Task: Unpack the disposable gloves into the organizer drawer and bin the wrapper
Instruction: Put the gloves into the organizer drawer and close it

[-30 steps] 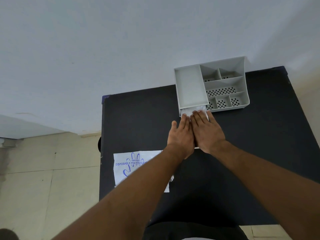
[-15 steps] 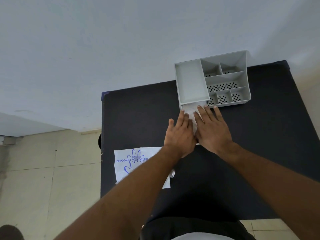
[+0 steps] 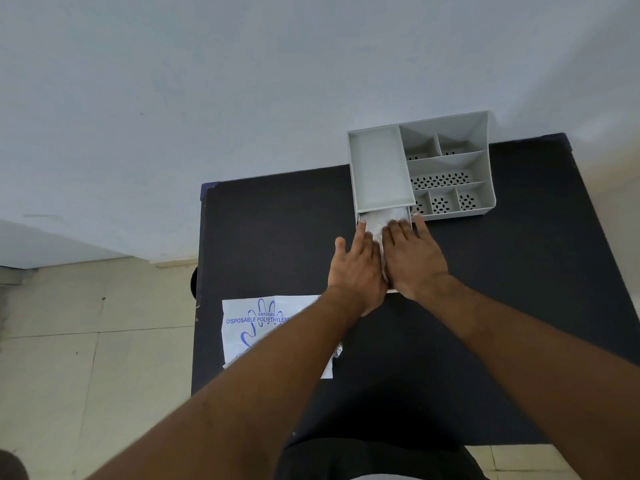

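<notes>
A black tabletop stands against a pale wall. At its far edge sits the grey organizer, its drawer pulled out toward the person. The printed wrapper lies flat near the left edge (partly under the left forearm). The left hand and right hand lie side by side, fingers extended and flat, pressing on the crumpled disposable gloves that fill the drawer; neither hand grips anything.
</notes>
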